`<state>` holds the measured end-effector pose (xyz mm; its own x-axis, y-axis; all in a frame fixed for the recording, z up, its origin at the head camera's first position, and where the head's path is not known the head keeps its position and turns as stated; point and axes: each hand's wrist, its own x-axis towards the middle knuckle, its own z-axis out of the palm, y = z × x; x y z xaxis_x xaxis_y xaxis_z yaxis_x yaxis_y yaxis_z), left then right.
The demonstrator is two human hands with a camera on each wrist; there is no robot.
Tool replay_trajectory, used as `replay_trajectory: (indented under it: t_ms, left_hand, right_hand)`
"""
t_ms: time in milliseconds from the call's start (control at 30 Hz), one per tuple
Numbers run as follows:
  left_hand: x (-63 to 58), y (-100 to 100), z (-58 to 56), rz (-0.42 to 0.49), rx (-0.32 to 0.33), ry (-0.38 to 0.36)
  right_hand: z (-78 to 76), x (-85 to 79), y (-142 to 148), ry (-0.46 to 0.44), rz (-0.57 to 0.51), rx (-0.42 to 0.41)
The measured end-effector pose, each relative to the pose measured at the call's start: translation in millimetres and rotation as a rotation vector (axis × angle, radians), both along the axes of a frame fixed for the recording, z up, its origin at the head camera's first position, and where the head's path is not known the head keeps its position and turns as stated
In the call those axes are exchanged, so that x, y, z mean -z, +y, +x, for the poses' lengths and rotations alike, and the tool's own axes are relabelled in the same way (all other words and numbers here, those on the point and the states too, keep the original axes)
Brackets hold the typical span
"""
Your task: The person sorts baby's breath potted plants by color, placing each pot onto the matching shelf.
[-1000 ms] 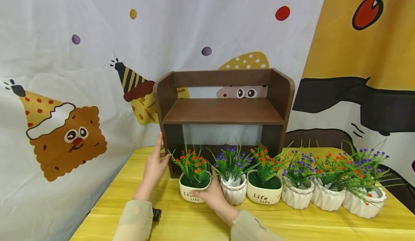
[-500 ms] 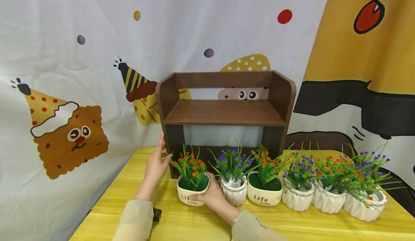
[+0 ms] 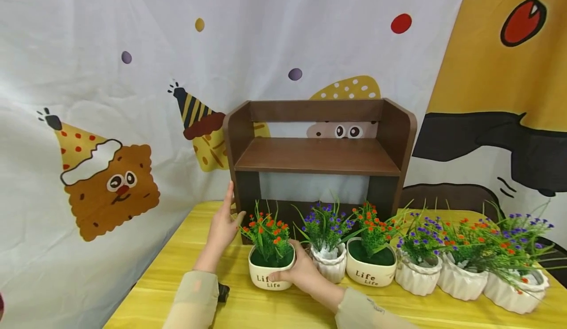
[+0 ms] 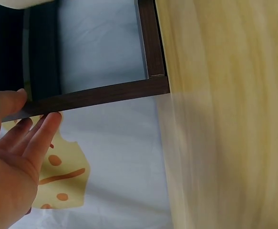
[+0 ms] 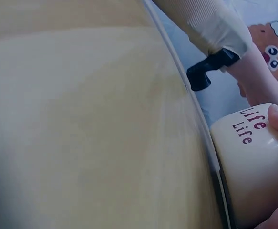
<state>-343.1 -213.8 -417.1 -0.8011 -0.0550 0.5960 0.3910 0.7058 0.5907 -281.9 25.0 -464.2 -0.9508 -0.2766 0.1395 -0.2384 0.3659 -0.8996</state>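
Observation:
A two-tier dark brown shelf (image 3: pixel 316 154) stands on the table. My left hand (image 3: pixel 223 228) pinches its left side panel, and in the left wrist view the thumb lies on one side of the panel edge (image 4: pixel 100 93) and the fingers (image 4: pixel 43 138) on the other. With my right hand (image 3: pixel 301 270) I grip a cream flowerpot (image 3: pixel 261 272) marked "Life", holding orange artificial flowers (image 3: pixel 270 233). Thumb in front, the other fingers are partly hidden behind the pot. The right wrist view shows this pot (image 5: pixel 253 162) close up.
To the right stand a white ruffled pot (image 3: pixel 330 265) with purple flowers, another cream "Life" pot (image 3: pixel 369 270), and several white ruffled pots (image 3: pixel 462 280). The table (image 3: pixel 168 265) is yellow wood grain. A printed curtain (image 3: pixel 199 73) hangs behind.
The gripped pot has shifted slightly left and toward me, widening the gap to its neighbour. My left hand keeps its place at the shelf's side. The head view has turned slightly left.

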Motion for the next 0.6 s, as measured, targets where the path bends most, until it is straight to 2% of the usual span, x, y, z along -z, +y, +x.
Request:
replay_trajectory:
  t_ms: [233,367,500,600]
  left_hand:
    - [-2.0,-1.2,1.2,0.002,-0.003,0.004]
    - [-1.1,-0.6,1.7,0.001,0.007,0.023]
    - [0.1,1.5,0.9,-0.036,-0.018,0.036]
    - [0.4,2.3,-0.2,-0.054,-0.028,0.031]
  right_hand:
    - [9.1,-7.6,2.8,-0.045,-0.126,-0.106]
    - [13.1,-10.4,3.5,-0.019,-0.144,-0.108]
    - [15.8,-11.9,7.1,0.036,-0.157,-0.081]
    - [17.2,-13.9,11.3,0.042,-0.200,-0.090]
